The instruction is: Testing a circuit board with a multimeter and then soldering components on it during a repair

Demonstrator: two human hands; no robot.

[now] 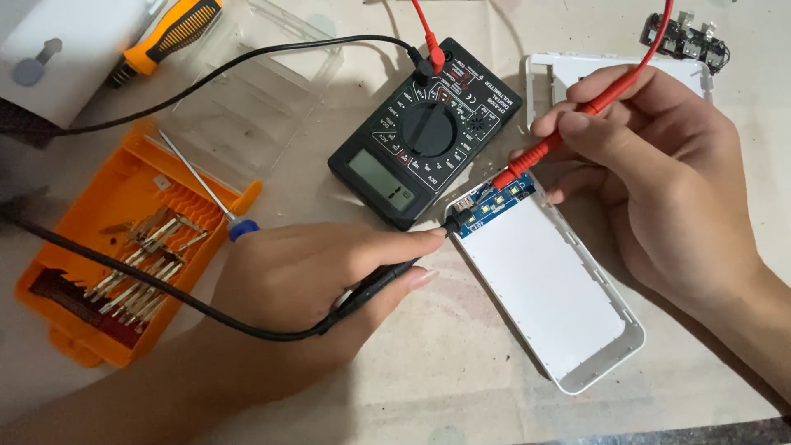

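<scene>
Your left hand (288, 284), nearest you at about 7 o'clock, is clenched around the black probe (387, 276), its tip touching the blue circuit board (494, 204) at the top end of the white case (548, 292). That case lies open on the table (428, 379), running from centre toward 4 o'clock. Your right hand (659, 181), at 2 o'clock, pinches the red probe (544, 152), tip on the same board. The probes look light and stiff, so hold them low on the plastic grip; the bare board is likely fragile, and a tip could slip. Farther off at 12 o'clock sits the black meter (424, 132); at 9 o'clock, an orange bit tray (124, 247).
</scene>
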